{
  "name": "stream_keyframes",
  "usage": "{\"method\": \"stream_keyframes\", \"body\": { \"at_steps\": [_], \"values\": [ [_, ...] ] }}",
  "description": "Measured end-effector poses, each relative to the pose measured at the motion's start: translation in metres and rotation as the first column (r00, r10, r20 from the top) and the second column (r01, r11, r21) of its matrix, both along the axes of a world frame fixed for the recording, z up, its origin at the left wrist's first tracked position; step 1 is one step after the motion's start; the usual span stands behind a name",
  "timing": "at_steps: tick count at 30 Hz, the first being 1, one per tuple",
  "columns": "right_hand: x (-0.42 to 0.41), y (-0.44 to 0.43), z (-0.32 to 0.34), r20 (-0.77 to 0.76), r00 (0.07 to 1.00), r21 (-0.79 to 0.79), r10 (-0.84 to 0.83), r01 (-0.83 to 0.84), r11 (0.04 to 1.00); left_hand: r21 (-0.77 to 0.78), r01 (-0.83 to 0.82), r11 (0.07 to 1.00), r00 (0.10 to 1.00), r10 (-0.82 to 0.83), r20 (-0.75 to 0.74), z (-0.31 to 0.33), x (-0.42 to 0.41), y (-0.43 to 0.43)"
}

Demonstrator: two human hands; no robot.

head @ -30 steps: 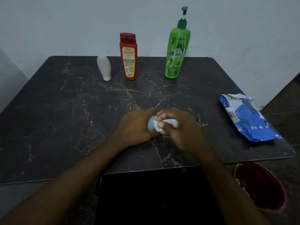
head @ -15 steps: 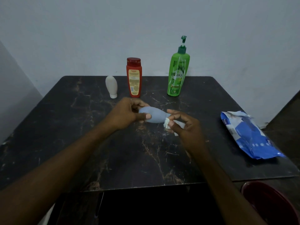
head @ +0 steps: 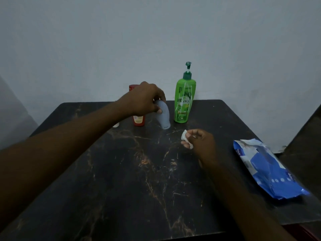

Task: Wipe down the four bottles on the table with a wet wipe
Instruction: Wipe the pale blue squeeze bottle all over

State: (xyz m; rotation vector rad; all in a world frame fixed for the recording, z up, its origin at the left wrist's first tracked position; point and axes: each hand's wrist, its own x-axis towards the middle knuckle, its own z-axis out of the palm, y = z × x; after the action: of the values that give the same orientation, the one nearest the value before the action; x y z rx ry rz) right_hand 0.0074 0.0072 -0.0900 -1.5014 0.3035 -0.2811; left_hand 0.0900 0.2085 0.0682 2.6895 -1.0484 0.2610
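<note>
My left hand grips the top of a small grey-blue bottle, which stands cap-down on the dark marble table between the red bottle and the green pump bottle. The red bottle is mostly hidden behind my left hand. Only the base of the small white bottle shows under my left forearm. My right hand hovers over the table nearer to me, shut on a crumpled white wet wipe.
A blue and white pack of wet wipes lies at the table's right edge. A pale wall stands right behind the bottles. A dark red bin peeks out below the table's right front corner.
My left hand has carried the grey-blue bottle away from me to the back row and stood it upright. My right hand with the wipe has come off the bottle.
</note>
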Motion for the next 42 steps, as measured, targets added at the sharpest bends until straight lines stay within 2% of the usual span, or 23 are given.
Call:
{"method": "stream_keyframes", "body": {
  "at_steps": [6, 11, 15, 26, 42],
  "values": [
    [0.037, -0.008, -0.022, -0.019, 0.999, -0.124, -0.035, 0.032, 0.992, 0.218, -0.004, 0.976, 0.998, -0.011, 0.067, 0.014, 0.058, -0.026],
    [0.057, -0.013, -0.029, 0.029, 0.999, -0.319, -0.023, 0.031, 0.947, 0.325, -0.014, 0.946, 0.998, -0.008, 0.066, 0.003, 0.090, -0.042],
    [0.068, -0.013, -0.031, 0.066, 0.996, -0.299, -0.059, 0.076, 0.951, 0.370, -0.018, 0.929, 0.999, 0.005, 0.035, -0.010, 0.105, -0.049],
    [0.071, -0.014, -0.036, 0.049, 0.996, -0.307, -0.078, 0.089, 0.947, 0.395, -0.024, 0.918, 0.998, 0.042, -0.037, -0.037, 0.120, -0.051],
    [0.070, -0.014, -0.037, 0.078, 0.994, -0.276, -0.077, 0.096, 0.956, 0.441, -0.053, 0.896, 0.996, 0.076, -0.035, -0.044, 0.121, -0.057]
  ]
}}
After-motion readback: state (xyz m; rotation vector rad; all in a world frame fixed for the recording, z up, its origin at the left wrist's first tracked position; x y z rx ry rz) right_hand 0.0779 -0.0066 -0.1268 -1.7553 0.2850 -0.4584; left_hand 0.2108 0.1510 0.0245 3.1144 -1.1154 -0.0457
